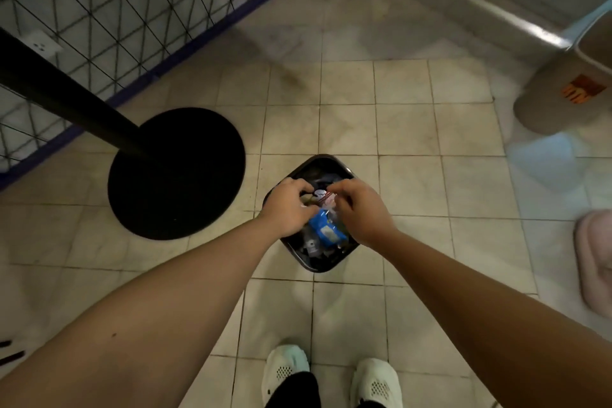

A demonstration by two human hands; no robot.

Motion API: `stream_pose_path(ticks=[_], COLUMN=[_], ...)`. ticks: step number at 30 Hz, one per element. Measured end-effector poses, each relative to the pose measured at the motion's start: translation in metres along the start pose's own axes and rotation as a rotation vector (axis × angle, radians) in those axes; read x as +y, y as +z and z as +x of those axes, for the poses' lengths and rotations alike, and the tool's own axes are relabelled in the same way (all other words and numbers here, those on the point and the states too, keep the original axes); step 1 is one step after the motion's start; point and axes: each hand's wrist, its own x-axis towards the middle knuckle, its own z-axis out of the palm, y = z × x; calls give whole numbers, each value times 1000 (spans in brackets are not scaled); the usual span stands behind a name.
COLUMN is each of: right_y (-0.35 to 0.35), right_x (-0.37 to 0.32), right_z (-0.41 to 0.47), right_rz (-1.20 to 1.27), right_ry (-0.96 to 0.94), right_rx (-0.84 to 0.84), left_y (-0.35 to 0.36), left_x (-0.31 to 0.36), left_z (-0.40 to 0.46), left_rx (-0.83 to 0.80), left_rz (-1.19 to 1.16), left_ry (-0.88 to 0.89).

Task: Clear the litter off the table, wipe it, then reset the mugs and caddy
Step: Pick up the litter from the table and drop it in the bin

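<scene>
Stage: litter-clearing; both hands over the black bin (344, 172).
Fingers: left hand (288, 206) and right hand (361, 213) curled round wrappers (326, 228).
Left: wiping, resetting mugs, caddy.

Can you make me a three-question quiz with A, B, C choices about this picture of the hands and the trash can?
1. Where are both hands?
A. Over the black trash bin
B. On the round table base
C. On the pink slipper

2. What colour is the big wrapper between the hands?
A. Green
B. Blue
C. Yellow

3. What is the bin like inside?
A. Empty
B. Full of water
C. Holding litter

Answers:
1 A: the left hand and right hand hang above the black trash bin on the tiled floor.
2 B: the blue wrapper shows between them.
3 C: crumpled litter lies in the bin; whether the curled fingers pinch any piece is too blurred to tell.
</scene>
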Motion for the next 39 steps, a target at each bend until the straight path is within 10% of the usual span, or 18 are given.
stream_pose_path(ticks=[18,39], right_y=[-219,-81], right_x=[-322,-622], right_z=[-116,-40], right_rz=[-264,-485], right_ry=[-498,-777], right_rx=[-228,-340], left_y=[-334,-590], left_x=[166,-32], left_z=[-240,-322], left_rx=[166,556], left_rz=[55,22], left_ry=[136,-195])
